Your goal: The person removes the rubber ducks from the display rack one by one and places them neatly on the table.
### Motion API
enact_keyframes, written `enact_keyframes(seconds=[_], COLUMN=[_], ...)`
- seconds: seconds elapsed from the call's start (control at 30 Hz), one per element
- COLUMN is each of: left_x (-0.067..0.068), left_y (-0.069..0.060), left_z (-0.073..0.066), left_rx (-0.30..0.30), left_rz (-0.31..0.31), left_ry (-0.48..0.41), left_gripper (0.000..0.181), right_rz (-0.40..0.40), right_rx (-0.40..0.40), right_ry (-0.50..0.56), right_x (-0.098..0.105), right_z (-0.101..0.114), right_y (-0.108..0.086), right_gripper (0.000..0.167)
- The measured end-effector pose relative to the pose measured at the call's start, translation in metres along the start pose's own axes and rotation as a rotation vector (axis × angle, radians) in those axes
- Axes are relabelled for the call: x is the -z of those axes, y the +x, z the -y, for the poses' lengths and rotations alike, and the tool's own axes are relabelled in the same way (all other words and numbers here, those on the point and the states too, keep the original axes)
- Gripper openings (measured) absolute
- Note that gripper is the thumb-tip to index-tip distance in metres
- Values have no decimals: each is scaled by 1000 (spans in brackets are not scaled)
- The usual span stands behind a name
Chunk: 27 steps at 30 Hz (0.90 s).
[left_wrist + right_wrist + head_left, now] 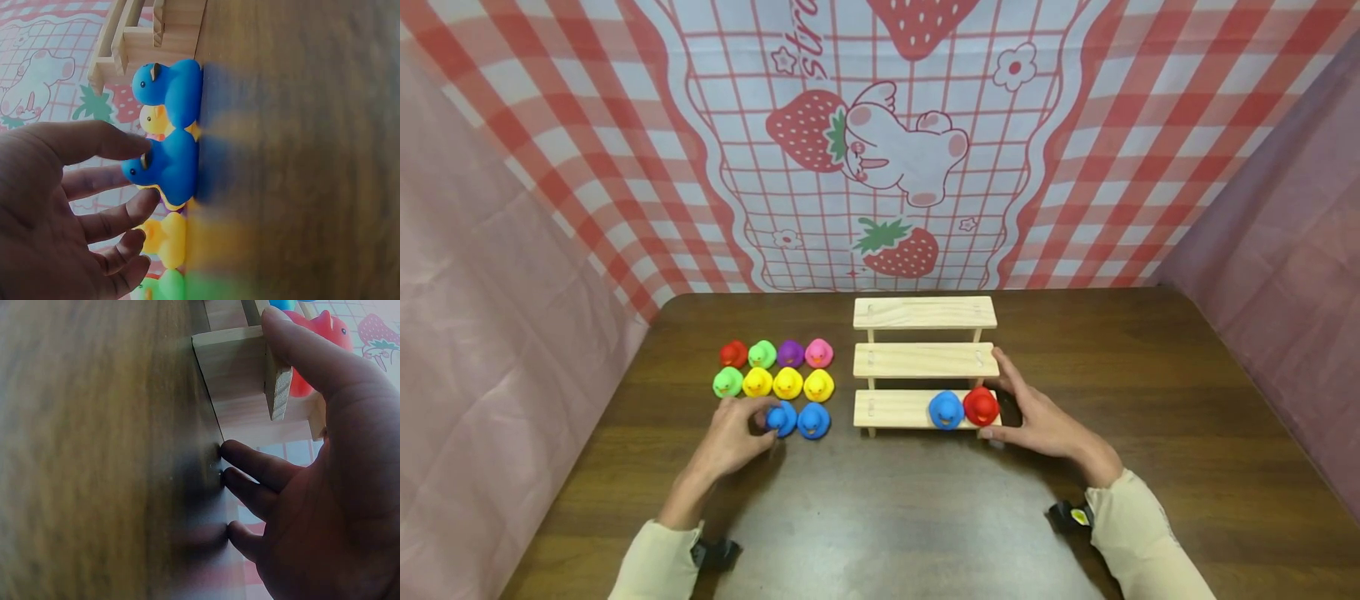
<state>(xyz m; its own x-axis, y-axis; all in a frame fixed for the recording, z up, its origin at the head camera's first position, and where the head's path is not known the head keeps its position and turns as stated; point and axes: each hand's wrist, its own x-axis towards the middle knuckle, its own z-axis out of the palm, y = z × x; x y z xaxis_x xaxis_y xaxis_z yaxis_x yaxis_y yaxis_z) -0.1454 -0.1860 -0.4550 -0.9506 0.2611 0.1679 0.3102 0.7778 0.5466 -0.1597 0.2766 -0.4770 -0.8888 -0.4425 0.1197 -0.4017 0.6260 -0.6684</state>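
In the head view my left hand (730, 435) is at the left end of the front row. Its thumb and index finger pinch a blue rubber duck (782, 419), which still stands on the table. A second blue duck (181, 94) is right beside it. My right hand (1047, 423) is at the right end of a three-step wooden shelf (895, 408). In the right wrist view its thumb touches the lowest step's edge, and other fingertips (232, 450) rest on the table. A red duck (981, 407) and a blue duck (947, 410) sit on that step.
Behind the blue pair stand two rows of ducks: light green (727, 382) and yellow (787, 383) ones, then red (733, 354), light green, purple (790, 353) and pink (819, 353). A strawberry-print cloth (880, 150) hangs behind the brown table (880, 517).
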Motion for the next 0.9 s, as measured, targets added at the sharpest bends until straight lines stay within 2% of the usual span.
enact_keyframes(seconds=[0.3,0.47,0.77,0.9], left_x=[14,15,9,5], left_y=[1,5,17,23], left_z=[-13,-27,-56,-69], left_rx=[10,-13,-172,-218], left_rz=[-47,-99,-183,-193], left_ry=[-4,-19,-89,-114], left_gripper=[37,42,43,44], right_rz=[5,-3,5,5], right_rx=[8,7,-1,-1], right_ry=[24,3,15,27], right_x=[0,0,-1,-1], right_z=[0,0,-3,-3], right_y=[0,0,0,0], right_gripper=[122,122,121,121])
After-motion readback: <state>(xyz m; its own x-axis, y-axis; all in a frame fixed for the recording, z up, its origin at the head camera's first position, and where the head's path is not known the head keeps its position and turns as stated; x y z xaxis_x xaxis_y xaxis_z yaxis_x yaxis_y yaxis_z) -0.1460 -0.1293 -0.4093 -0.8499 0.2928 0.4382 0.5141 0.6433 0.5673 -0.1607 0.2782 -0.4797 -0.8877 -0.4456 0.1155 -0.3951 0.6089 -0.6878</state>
